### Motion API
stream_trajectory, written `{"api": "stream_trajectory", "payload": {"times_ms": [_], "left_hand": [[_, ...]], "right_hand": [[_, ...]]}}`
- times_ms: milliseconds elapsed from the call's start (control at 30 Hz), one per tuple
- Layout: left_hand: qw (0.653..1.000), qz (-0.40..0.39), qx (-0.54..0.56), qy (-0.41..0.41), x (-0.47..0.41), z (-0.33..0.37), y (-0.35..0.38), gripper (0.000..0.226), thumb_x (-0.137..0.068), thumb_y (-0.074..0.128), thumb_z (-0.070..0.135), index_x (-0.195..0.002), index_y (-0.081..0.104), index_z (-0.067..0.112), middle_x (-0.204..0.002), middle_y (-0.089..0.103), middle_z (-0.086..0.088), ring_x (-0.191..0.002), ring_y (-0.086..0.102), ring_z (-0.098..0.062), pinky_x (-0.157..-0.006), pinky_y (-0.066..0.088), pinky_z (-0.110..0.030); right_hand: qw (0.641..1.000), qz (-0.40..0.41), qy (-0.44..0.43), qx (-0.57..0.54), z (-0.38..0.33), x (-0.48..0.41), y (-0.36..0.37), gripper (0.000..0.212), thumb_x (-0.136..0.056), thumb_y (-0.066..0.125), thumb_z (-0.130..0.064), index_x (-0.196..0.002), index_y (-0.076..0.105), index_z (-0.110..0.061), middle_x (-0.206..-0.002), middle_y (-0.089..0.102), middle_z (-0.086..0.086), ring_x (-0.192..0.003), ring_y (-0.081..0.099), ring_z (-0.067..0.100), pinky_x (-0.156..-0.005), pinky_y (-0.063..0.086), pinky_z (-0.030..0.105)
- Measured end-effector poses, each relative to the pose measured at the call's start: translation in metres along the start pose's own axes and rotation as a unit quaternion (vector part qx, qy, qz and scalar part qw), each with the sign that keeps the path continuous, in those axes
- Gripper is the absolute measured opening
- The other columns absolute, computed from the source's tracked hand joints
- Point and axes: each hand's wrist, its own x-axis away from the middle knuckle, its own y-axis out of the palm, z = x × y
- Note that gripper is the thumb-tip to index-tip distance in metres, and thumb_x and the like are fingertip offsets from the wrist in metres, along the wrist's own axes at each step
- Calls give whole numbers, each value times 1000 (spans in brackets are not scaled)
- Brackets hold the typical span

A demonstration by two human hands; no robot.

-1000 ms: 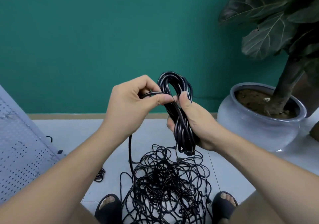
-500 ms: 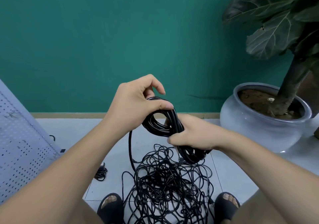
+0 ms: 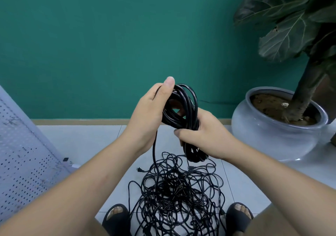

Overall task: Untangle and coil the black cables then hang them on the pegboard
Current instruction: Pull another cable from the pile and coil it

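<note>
A coil of black cable point(image 3: 183, 108) is held up in front of me, between both hands. My right hand point(image 3: 203, 135) grips the coil's lower part, and the bottom loops hang out below the fist. My left hand point(image 3: 151, 112) holds the coil's left side, thumb raised along the top. One strand runs from under my left hand down to a tangled pile of black cable point(image 3: 174, 195) on the floor between my feet. A grey pegboard point(image 3: 20, 163) leans at the far left.
A large grey plant pot point(image 3: 276, 135) with a broad-leaved plant stands at the right on the pale tiled floor point(image 3: 91, 141). My feet in black sandals point(image 3: 116, 217) flank the pile. A green wall is behind. A small black plug point(image 3: 139, 170) lies by the pile.
My left hand has turned and moved up around the coil's left side, thumb now pointing up. The coil stands more upright and higher. My right hand keeps its grip.
</note>
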Motion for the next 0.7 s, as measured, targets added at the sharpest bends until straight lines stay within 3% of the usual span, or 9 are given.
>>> {"api": "stream_trajectory", "payload": {"times_ms": [67, 133, 233, 333, 400, 467, 533, 633, 700], "left_hand": [[1000, -14, 4, 5, 1, -3, 4, 44, -103, 63, 56, -120, 73, 17, -114, 79, -4, -111, 73, -25, -104, 56, -49], [1000, -7, -8, 19, 3, -5, 8, 34, -103, 67, 50, -117, 73, 19, -101, 78, 6, -98, 72, -17, -95, 56, -38], [999, 12, -23, 34, 3, -2, 12, 32, -103, 68, 43, -112, 71, 13, -81, 69, 10, -81, 66, -11, -79, 53, -23], [999, 19, 2, 26, 3, 2, 14, 31, -103, 69, 43, -104, 66, 12, -69, 62, 8, -72, 60, -17, -73, 50, -29], [999, 13, 27, 16, 2, 3, 14, 32, -102, 70, 43, -101, 62, 13, -64, 56, 4, -68, 55, -22, -68, 47, -34], [998, 5, 55, 5, 1, 4, 16, 32, -102, 70, 40, -103, 58, 11, -62, 50, 1, -62, 52, -22, -62, 47, -32], [996, 0, 92, -2, 0, 4, 18, 29, -103, 71, 34, -101, 54, 11, -59, 41, 2, -54, 44, -19, -57, 46, -32], [992, 2, 125, 0, -3, 4, 21, 25, -104, 71, 26, -103, 51, 11, -59, 35, 3, -49, 32, -16, -48, 36, -29], [992, -2, 130, 7, -4, 5, 22, 22, -104, 70, 24, -109, 53, 12, -59, 36, 4, -48, 30, -14, -48, 31, -29]], "right_hand": [[1000, 16, 1, -17, -1, -2, -1, 16, -89, 72, -5, -94, 63, -16, -80, 73, 12, -71, 67, 18, -75, 60, 45], [999, 20, 16, -20, -1, -5, -1, 13, -86, 73, -12, -95, 63, -10, -81, 73, 14, -72, 69, 23, -78, 62, 51], [999, 19, 40, -31, -2, -8, 2, 32, -77, 73, -17, -102, 58, -4, -81, 72, 17, -74, 69, 35, -80, 61, 58], [994, -14, 56, -90, -4, -9, 7, 26, -75, 71, -11, -87, 48, -10, -74, 50, 10, -71, 48, 27, -70, 45, 51], [988, -51, 72, -129, -4, -10, 9, 26, -73, 70, -10, -83, 46, -9, -81, 45, 9, -79, 42, 26, -74, 37, 49], [977, -80, 95, -176, -3, -10, 12, 22, -69, 69, -7, -84, 54, -6, -85, 55, 12, -85, 52, 28, -83, 49, 61], [961, -105, 118, -226, -2, -10, 14, 28, -65, 69, -5, -89, 57, -7, -91, 55, 13, -93, 55, 31, -105, 45, 74], [941, -128, 149, -274, -2, -7, 15, 32, -66, 64, -1, -98, 64, -7, -92, 64, 18, -96, 64, 37, -110, 48, 68], [943, -166, 134, -254, -3, -5, 14, 25, -70, 58, 0, -93, 68, 2, -93, 73, 24, -96, 72, 40, -103, 54, 62]]}}
